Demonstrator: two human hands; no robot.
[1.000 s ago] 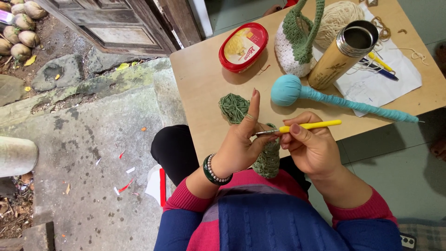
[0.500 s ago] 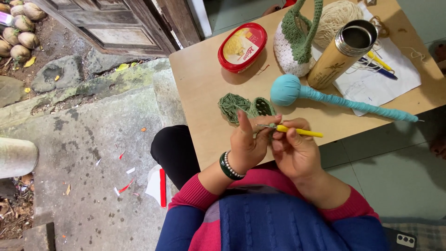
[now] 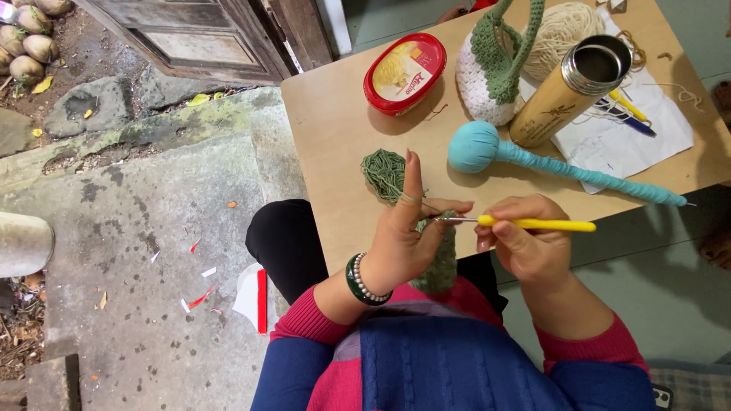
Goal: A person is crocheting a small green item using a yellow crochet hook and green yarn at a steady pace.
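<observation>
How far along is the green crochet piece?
Done: a strip of green crochet hangs below the left hand, and a finished-looking white and green piece stands on the table. In hand: the right hand holds the yellow hook with its tip at the strip's top edge; yarn runs over the left forefinger. Left: a small heap of green yarn is unworked.

Pink sleeves, blue knitted vest, dark beaded bracelet (image 3: 364, 280), black trousers.
</observation>
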